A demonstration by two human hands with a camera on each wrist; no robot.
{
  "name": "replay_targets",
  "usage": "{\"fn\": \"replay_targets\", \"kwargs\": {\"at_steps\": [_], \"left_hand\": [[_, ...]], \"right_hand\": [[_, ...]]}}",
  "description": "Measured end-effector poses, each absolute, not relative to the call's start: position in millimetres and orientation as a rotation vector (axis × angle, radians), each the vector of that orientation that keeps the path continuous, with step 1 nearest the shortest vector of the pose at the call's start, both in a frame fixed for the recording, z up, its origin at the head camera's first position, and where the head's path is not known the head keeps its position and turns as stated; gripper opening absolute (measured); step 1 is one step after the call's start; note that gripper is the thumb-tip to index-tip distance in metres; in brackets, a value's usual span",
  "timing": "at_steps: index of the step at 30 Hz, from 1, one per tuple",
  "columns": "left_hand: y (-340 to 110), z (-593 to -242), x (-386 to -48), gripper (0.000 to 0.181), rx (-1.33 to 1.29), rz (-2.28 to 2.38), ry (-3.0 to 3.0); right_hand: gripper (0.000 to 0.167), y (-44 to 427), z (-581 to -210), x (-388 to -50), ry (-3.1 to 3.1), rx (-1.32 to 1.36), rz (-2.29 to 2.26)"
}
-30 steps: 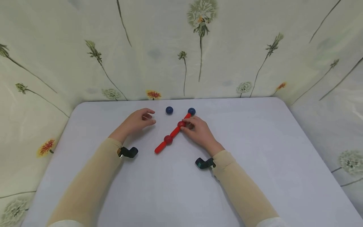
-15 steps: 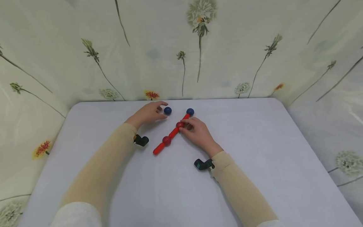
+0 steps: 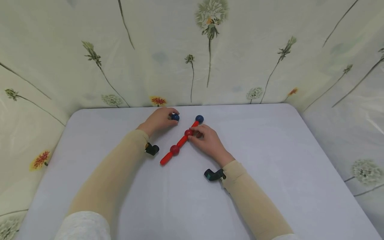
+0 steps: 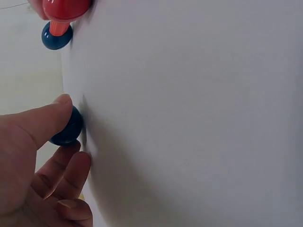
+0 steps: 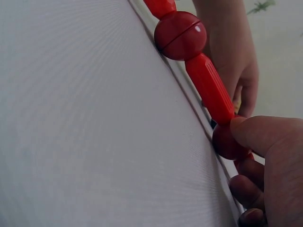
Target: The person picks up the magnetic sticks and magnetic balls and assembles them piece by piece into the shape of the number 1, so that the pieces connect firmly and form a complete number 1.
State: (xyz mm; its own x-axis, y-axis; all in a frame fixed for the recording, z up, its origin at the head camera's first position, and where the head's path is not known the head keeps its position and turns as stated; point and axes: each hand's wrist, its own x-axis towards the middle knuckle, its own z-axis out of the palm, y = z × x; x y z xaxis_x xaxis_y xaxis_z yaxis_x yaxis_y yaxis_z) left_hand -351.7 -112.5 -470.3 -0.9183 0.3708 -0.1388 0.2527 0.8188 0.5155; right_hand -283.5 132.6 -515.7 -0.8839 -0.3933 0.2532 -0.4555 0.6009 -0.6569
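A loose blue ball (image 3: 175, 117) lies near the table's far edge, pinched between the thumb and fingers of my left hand (image 3: 161, 119). In the left wrist view the thumb covers part of that blue ball (image 4: 69, 128). To the right, a straight chain of red rods (image 3: 181, 141) and two red balls (image 3: 175, 149) lies slantwise, with another blue ball (image 3: 199, 119) at its far end. My right hand (image 3: 209, 141) grips the chain's farther red ball (image 3: 188, 133) with thumb and fingers. Up close, the right wrist view has a ribbed red rod (image 5: 209, 88) between the red balls.
The white table (image 3: 270, 150) has its far edge just beyond the blue balls. A floral curtain (image 3: 144, 60) hangs behind it and at both sides. Small black wrist cameras (image 3: 152, 149) stick out from both sleeves.
My left hand has moved right and away from me to the loose blue ball and taken hold of it. The right hand stays on the red ball; the view shifts slightly.
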Motion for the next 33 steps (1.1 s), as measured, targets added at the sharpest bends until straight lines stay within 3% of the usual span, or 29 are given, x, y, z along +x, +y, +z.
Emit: {"fn": "replay_targets", "kwargs": {"at_steps": [33], "left_hand": [[-190.7, -471.0, -250.4, 0.049, 0.142, 1.159, 2.808]], "right_hand": [[0.038, 132.1, -518.3, -284.8, -2.755, 0.720, 1.145]]}}
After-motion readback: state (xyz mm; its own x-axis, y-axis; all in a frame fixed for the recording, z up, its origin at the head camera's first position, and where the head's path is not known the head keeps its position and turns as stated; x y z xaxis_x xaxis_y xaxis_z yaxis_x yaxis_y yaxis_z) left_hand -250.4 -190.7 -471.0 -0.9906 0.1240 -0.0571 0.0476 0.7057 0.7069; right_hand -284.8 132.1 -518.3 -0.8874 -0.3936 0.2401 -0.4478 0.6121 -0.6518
